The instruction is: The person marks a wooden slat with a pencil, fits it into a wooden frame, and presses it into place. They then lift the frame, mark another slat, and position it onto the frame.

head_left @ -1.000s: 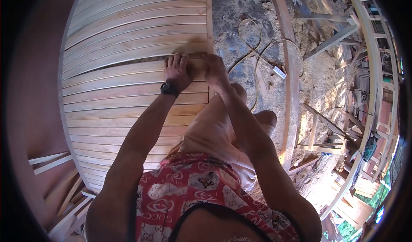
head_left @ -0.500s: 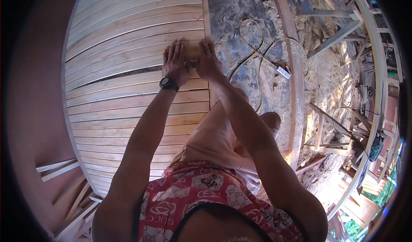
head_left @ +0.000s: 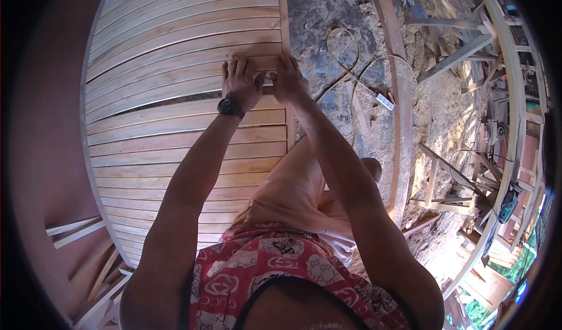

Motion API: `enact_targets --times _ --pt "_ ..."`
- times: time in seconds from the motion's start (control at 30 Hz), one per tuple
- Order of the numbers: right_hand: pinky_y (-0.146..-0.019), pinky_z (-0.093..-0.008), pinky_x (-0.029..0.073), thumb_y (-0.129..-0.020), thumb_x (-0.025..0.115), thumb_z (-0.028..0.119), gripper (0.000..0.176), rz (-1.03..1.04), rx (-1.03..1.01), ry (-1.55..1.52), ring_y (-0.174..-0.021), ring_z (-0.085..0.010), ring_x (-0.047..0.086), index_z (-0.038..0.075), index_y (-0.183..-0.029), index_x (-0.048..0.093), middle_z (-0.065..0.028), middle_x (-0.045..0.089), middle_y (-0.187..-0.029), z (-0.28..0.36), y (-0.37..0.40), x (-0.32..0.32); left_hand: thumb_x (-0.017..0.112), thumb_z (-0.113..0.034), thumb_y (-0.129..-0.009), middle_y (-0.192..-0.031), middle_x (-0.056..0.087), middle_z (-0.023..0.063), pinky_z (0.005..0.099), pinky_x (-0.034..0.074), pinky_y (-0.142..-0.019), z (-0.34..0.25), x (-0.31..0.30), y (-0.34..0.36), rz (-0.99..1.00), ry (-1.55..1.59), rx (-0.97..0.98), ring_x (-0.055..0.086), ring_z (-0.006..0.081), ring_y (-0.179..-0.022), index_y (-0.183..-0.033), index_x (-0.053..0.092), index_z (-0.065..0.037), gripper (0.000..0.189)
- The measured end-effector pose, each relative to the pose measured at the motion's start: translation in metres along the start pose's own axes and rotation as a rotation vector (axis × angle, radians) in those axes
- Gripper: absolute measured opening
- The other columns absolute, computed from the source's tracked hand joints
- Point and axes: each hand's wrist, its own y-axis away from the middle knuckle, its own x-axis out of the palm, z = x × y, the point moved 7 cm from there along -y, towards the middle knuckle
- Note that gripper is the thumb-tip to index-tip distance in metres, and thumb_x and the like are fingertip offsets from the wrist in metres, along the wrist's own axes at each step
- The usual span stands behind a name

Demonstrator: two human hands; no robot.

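My left hand (head_left: 241, 85) lies palm down on a pale wooden slat (head_left: 181, 83), its fingers stretched forward and a dark watch (head_left: 229, 107) on the wrist. Close beside it, my right hand (head_left: 290, 83) rests with extended fingers at the slats' right end, by the panel's edge strip (head_left: 285, 23). Both hands press on a large panel of parallel slats (head_left: 187, 132). A dark gap (head_left: 170, 100) runs between two slats, widest near the hands, and narrows toward the left. What lies directly under my palms is hidden.
Right of the panel, a looped cable (head_left: 345, 75) leads to a white power strip (head_left: 385, 101) on the dusty ground. A long beam (head_left: 401, 113) lies beyond it. Wooden frames (head_left: 456, 55) stand at far right; loose strips (head_left: 73, 230) lie at lower left.
My left thumb has moved away from my right hand, leaving a wider space between the hands. My right hand has shifted slightly right and the view has moved a little.
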Motion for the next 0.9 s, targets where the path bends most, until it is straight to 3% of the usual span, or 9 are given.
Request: enact_targets --times 0.1,0.2,0.4,0.53,0.6,0.7,0.83,0.9 --pt "-0.110 -0.0507 0.049 -0.100 0.059 0.023 0.052 0.025 0.035 0.016 -0.148 -0.0332 0.037 0.005 -0.147 0.047 -0.0140 0.042 -0.155 0.006 0.002 -0.012 0.066 -0.032 -0.093 -0.135 0.060 0.0163 0.0572 0.034 -0.116 0.002 0.001 -0.009 -0.043 0.027 0.001 0.052 0.0405 -0.130 -0.129 0.063 -0.005 0.045" --pt "-0.107 -0.0516 0.050 -0.100 0.058 0.021 0.047 -0.010 0.053 -0.004 -0.144 -0.0335 0.041 0.005 -0.144 0.050 -0.0144 0.046 -0.150 0.013 0.006 -0.022 0.067 -0.033 -0.093 -0.134 0.061 0.0159 0.0575 0.036 -0.112 0.000 0.001 -0.010 -0.108 0.015 -0.001 0.052 0.0405 -0.130 -0.126 0.064 -0.005 0.043" --pt "-0.110 -0.0494 0.048 -0.099 0.061 0.021 0.045 0.118 0.084 -0.025 -0.145 -0.0352 0.039 0.009 -0.140 0.049 -0.0149 0.044 -0.151 0.005 -0.003 -0.010 0.068 -0.031 -0.091 -0.130 0.063 0.0156 0.0564 0.034 -0.114 0.002 0.004 -0.009 -0.069 0.006 -0.038 0.054 0.0387 -0.125 -0.122 0.067 -0.006 0.040" --pt "-0.110 -0.0500 0.048 -0.100 0.057 0.021 0.043 -0.007 0.052 -0.093 -0.145 -0.0350 0.040 0.008 -0.141 0.050 -0.0157 0.045 -0.150 -0.002 0.012 -0.004 0.068 -0.032 -0.090 -0.125 0.063 0.0156 0.0570 0.035 -0.112 -0.001 0.003 -0.003 -0.063 0.041 -0.012 0.055 0.0379 -0.120 -0.121 0.065 -0.007 0.040" --pt "-0.110 -0.0498 0.047 -0.101 0.057 0.017 0.041 -0.118 -0.023 -0.115 -0.139 -0.0383 0.047 0.005 -0.140 0.054 -0.0189 0.051 -0.144 -0.003 0.016 -0.007 0.068 -0.032 -0.089 -0.123 0.063 0.0159 0.0573 0.035 -0.111 -0.002 0.002 -0.001 -0.081 0.035 -0.005 0.055 0.0377 -0.118 -0.120 0.065 -0.008 0.040" --pt "-0.112 -0.0477 0.045 -0.102 0.057 0.019 0.044 -0.042 0.045 -0.188 -0.137 -0.0398 0.049 0.005 -0.143 0.052 -0.0203 0.050 -0.146 -0.016 0.010 -0.003 0.070 -0.030 -0.088 -0.125 0.062 0.0159 0.0567 0.038 -0.106 0.001 0.003 -0.001 -0.082 0.021 -0.012 0.055 0.0402 -0.119 -0.119 0.064 -0.007 0.039" --pt "-0.116 -0.0463 0.042 -0.103 0.057 0.021 0.049 0.055 -0.019 -0.248 -0.144 -0.0380 0.043 0.009 -0.149 0.046 -0.0192 0.044 -0.153 -0.019 0.012 -0.007 0.069 -0.035 -0.088 -0.126 0.061 0.0176 0.0576 0.035 -0.111 0.001 0.009 0.000 -0.101 0.024 -0.027 0.054 0.0393 -0.120 -0.118 0.065 -0.008 0.040" --pt "-0.115 -0.0450 0.043 -0.103 0.058 0.022 0.045 0.001 -0.012 -0.268 -0.139 -0.0384 0.049 0.006 -0.145 0.051 -0.0216 0.052 -0.147 -0.011 0.028 -0.021 0.069 -0.035 -0.088 -0.127 0.061 0.0177 0.0576 0.035 -0.112 0.004 0.007 -0.003 -0.085 0.010 -0.046 0.054 0.0395 -0.120 -0.120 0.065 -0.008 0.042"
